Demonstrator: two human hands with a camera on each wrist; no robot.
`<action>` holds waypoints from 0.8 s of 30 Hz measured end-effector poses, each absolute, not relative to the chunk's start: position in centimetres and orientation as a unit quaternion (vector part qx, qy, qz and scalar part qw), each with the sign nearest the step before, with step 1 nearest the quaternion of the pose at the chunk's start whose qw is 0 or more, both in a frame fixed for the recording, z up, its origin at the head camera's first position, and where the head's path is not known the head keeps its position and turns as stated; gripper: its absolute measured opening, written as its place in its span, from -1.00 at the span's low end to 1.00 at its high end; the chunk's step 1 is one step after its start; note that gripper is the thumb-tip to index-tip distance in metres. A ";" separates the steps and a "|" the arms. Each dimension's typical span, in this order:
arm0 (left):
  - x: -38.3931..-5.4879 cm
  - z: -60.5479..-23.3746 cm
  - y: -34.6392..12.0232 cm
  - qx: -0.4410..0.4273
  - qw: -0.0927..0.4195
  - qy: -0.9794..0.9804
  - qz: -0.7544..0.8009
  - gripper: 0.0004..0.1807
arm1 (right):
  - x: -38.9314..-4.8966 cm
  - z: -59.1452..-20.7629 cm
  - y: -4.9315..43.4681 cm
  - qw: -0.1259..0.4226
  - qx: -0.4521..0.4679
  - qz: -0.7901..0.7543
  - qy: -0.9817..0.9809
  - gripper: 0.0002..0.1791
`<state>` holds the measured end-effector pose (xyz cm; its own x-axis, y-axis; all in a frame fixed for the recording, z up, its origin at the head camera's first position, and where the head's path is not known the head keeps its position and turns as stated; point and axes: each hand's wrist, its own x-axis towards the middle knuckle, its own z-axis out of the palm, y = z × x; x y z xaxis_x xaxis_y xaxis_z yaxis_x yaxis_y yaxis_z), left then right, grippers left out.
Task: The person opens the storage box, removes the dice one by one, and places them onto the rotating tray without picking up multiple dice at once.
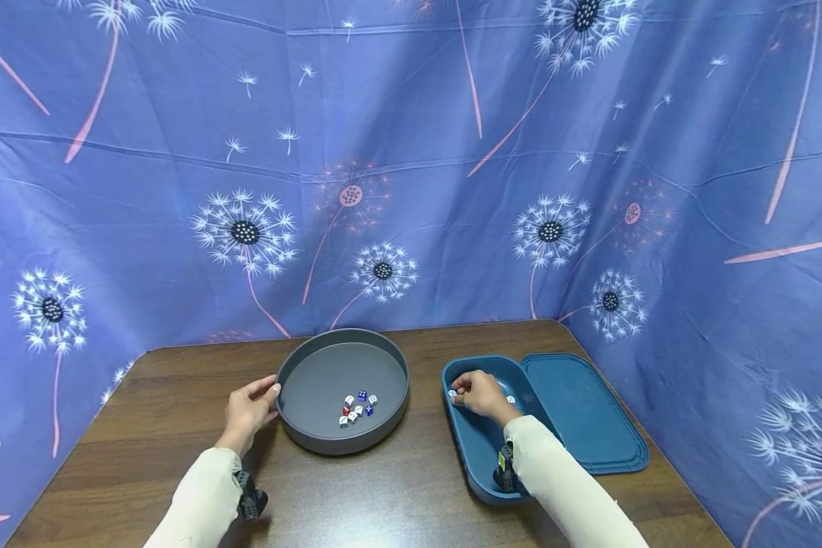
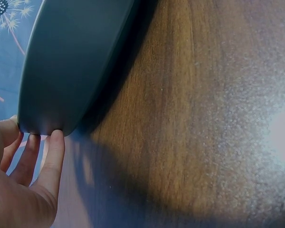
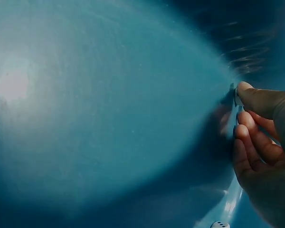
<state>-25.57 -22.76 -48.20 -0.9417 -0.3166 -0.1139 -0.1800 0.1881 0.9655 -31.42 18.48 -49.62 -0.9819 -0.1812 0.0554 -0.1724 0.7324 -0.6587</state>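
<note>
In the head view, a round dark grey tray (image 1: 342,365) holds several small white, blue and red dice (image 1: 359,410) near its front side. My left hand (image 1: 246,415) grips the tray's left rim; the left wrist view has the thumb at the upper edge and fingertips (image 2: 58,134) against the outer wall. Inside a blue rectangular box (image 1: 476,457), my right hand (image 1: 482,396) pinches a white die (image 3: 238,98) between thumb and fingers, close to the box floor. Another white die (image 1: 511,399) lies in the box, right of that hand.
A blue lid (image 1: 582,415) lies flat against the right side of the box. Both containers stand on a brown wooden table (image 1: 411,502). Blue cloth (image 1: 438,228) with dandelion prints hangs behind the table and along its sides.
</note>
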 end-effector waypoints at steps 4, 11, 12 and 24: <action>-25.6 -48.2 -22.7 0.162 0.054 -0.767 -0.618 -0.57 | -31.5 -49.8 18.4 0.006 -0.093 -0.351 0.932 -0.89; -25.8 -48.4 -22.8 0.164 0.063 -0.771 -0.612 -0.57 | -31.6 -50.1 18.4 0.000 -0.101 -0.353 0.930 -0.91; -25.8 -48.4 -22.8 0.165 0.064 -0.771 -0.612 -0.57 | -31.6 -50.1 18.4 0.001 -0.102 -0.353 0.930 -0.92; -25.7 -48.4 -22.9 0.157 0.051 -0.774 -0.611 -0.57 | -31.5 -49.1 19.4 -0.004 -0.108 -0.348 0.931 -0.95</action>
